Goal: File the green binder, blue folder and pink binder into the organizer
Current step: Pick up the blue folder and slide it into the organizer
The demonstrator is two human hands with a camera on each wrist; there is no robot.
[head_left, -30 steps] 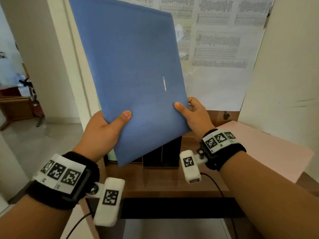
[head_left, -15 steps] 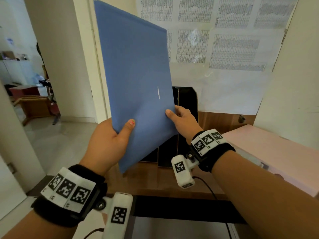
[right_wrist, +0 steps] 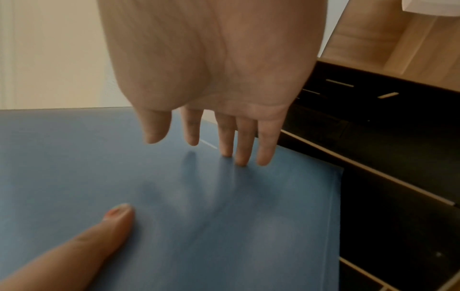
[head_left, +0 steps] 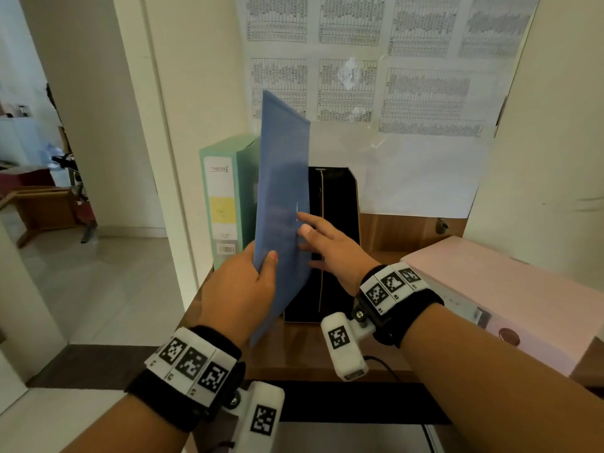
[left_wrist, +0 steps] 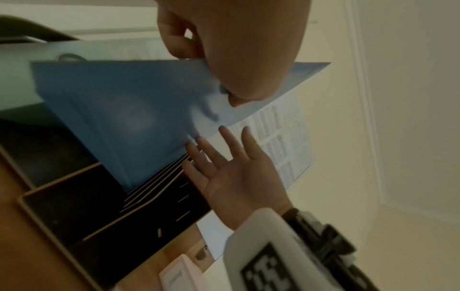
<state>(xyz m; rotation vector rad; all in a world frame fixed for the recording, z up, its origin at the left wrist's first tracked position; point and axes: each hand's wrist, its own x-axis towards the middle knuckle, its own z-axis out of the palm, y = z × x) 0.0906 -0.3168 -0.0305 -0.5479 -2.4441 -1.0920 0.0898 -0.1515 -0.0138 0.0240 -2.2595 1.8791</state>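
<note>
The blue folder (head_left: 282, 197) stands nearly upright, its lower edge down in the black organizer (head_left: 336, 243). My left hand (head_left: 248, 289) pinches the folder's near edge, thumb on its right face. Straight fingers of my right hand (head_left: 327, 246) touch that same face; the right wrist view shows the fingertips (right_wrist: 241, 157) on the blue folder (right_wrist: 199, 216). The green binder (head_left: 225, 204) stands upright at the organizer's left end, right beside the folder. The pink binder (head_left: 503, 299) lies flat on the desk to the right. In the left wrist view the blue folder (left_wrist: 124, 118) sits among the organizer (left_wrist: 74, 206) dividers.
The wooden desk (head_left: 313, 351) holds the organizer against a wall covered with printed sheets (head_left: 359, 70). A white wall (head_left: 549, 158) closes the right side. An open doorway with tiled floor (head_left: 114, 282) lies to the left.
The folder has swung from facing me to edge-on and dropped into the organizer. My right hand let go of its edge and now lies flat against its face.
</note>
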